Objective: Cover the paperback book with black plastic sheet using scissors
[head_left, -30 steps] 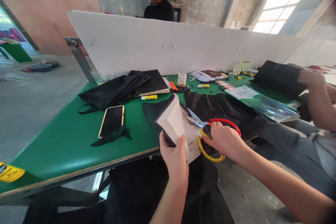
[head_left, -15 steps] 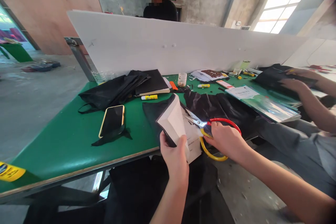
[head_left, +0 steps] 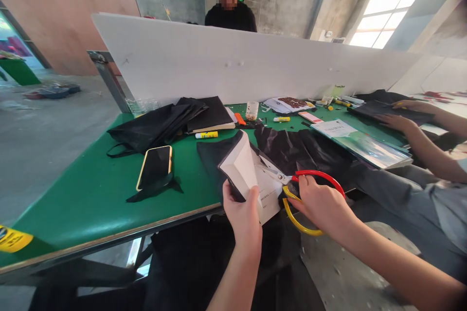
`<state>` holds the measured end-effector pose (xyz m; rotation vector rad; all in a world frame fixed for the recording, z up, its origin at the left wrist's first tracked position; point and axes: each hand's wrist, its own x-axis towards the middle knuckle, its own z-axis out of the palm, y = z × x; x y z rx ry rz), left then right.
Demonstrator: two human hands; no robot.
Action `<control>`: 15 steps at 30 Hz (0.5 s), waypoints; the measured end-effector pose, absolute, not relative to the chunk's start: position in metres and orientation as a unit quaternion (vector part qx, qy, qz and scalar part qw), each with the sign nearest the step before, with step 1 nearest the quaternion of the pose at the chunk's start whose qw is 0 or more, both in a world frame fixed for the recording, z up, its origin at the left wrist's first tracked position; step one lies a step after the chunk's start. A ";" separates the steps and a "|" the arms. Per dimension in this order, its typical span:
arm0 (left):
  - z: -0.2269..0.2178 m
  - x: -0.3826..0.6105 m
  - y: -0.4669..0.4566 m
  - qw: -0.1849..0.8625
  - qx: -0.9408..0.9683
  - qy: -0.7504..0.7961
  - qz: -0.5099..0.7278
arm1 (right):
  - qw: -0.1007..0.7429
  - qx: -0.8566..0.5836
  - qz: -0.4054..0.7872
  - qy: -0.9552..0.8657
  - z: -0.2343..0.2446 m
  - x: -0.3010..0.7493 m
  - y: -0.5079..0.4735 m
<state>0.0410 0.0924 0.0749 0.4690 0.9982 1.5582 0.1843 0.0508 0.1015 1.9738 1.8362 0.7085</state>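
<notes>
My left hand (head_left: 243, 218) grips a book (head_left: 243, 174) wrapped in black fabric, held on edge over the front rim of the green table (head_left: 91, 194) with its white pages facing me. My right hand (head_left: 323, 204) is closed on the scissors (head_left: 301, 188), which have one red and one yellow handle loop. Their blades point left and touch the white page beside the book. More black fabric (head_left: 302, 148) lies crumpled just behind the scissors.
A phone (head_left: 155, 166) in a yellow case, a black bag (head_left: 153, 126), a notebook (head_left: 211, 114) and glue sticks (head_left: 206, 134) lie on the table. A white partition (head_left: 233, 60) runs behind. Another person's arms (head_left: 419, 131) press black fabric at right; someone stands beyond the partition.
The scissors' handles have spread apart and my right hand has shifted slightly right and down. The person at right has lowered the black fabric flat onto the table.
</notes>
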 end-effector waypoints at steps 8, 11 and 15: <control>0.070 0.042 0.093 0.574 0.217 0.416 0.672 | 0.193 0.704 0.247 0.637 0.102 0.175 0.062; 0.070 0.042 0.093 0.579 0.212 0.409 0.673 | 0.198 0.705 0.240 0.637 0.104 0.179 0.061; 0.068 0.042 0.093 0.582 0.210 0.406 0.673 | 0.192 0.711 0.230 0.636 0.105 0.182 0.059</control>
